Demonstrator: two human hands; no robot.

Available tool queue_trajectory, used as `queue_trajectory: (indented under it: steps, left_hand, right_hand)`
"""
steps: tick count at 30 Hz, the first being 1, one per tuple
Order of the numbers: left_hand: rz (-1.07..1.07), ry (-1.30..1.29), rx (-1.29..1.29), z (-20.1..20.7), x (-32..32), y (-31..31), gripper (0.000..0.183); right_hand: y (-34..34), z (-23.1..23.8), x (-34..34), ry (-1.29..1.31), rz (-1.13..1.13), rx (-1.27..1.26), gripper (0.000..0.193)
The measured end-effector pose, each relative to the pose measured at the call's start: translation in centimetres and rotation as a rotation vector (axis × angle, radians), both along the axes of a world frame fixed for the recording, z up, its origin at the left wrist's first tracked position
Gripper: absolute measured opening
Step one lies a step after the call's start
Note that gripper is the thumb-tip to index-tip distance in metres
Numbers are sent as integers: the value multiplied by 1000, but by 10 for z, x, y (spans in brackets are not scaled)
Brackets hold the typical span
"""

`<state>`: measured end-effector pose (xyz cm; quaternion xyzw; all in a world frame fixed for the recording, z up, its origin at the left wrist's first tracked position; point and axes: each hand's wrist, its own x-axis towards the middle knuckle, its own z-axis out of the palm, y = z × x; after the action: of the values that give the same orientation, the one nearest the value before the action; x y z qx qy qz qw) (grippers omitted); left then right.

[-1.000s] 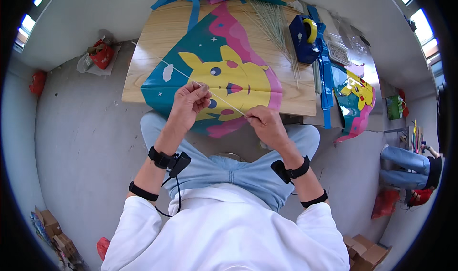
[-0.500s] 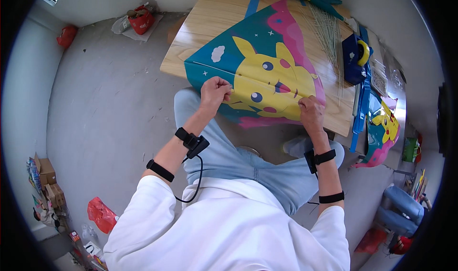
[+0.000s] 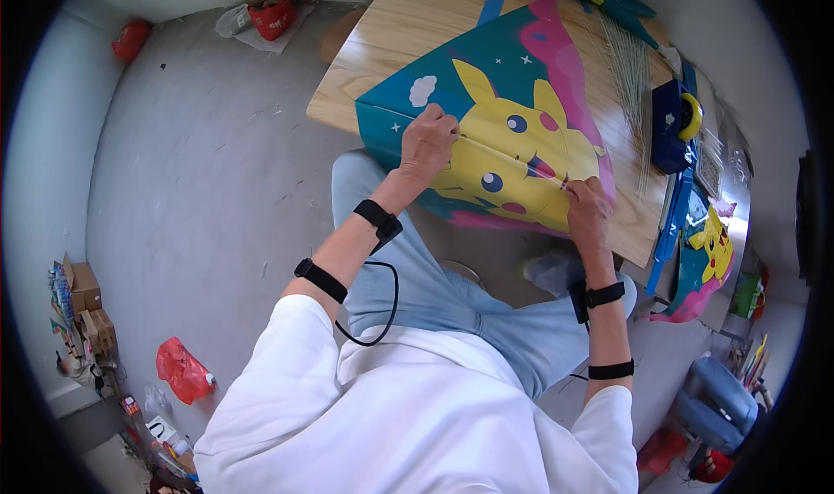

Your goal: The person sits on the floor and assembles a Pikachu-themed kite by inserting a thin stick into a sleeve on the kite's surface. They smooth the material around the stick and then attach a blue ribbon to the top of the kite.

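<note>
Both hands pinch a thin pale rod on a kite.
Left hand (image 3: pixel 427 142) and right hand (image 3: pixel 587 209) grip the thin pale rod (image 3: pixel 512 157) across the teal-and-yellow cartoon kite (image 3: pixel 508 116), at the wooden table (image 3: pixel 408 25) near edge.

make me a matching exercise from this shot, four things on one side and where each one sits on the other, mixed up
Things
1. left hand
2. right hand
3. dark blue tape dispenser with a yellow roll
4. red plastic bag

Places
A. on the grey floor, lower left of the picture
B. on the teal, left part of the colourful kite with a yellow cartoon figure, at one end of the thin pale rod
C. on the wooden table, right of the kite
D. at the kite's right edge, by the pink border, at the rod's other end

Pairs: 1-B, 2-D, 3-C, 4-A
</note>
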<state>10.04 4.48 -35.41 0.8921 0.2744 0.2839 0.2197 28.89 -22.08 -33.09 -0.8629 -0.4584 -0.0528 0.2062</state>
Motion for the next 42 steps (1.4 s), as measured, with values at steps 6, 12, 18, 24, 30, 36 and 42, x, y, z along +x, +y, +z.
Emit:
queue_trajectory:
  steps: [6, 12, 18, 24, 30, 36, 42]
  left_hand:
    - [-29, 16, 18, 1, 3, -1, 3]
    - [-17, -3, -1, 2, 0, 2, 4]
    - [-28, 7, -18, 0, 2, 3, 5]
    - [-65, 0, -28, 5, 1, 5, 5]
    - [-70, 15, -65, 8, 1, 5, 6]
    - [-63, 17, -89, 8, 0, 4, 5]
    - [-71, 3, -72, 8, 0, 5, 5]
  right_hand:
    - [-2, -1, 0, 20, 14, 49, 6]
    - [14, -4, -9, 45, 45, 83, 7]
    - [16, -1, -13, 85, -21, 131, 10]
    - [-26, -13, 16, 188, -282, 249, 9]
    - [-42, -21, 17, 280, -385, 298, 5]
    - [-28, -30, 12, 232, -412, 255, 5]
    - [-10, -32, 6, 98, -394, 205, 5]
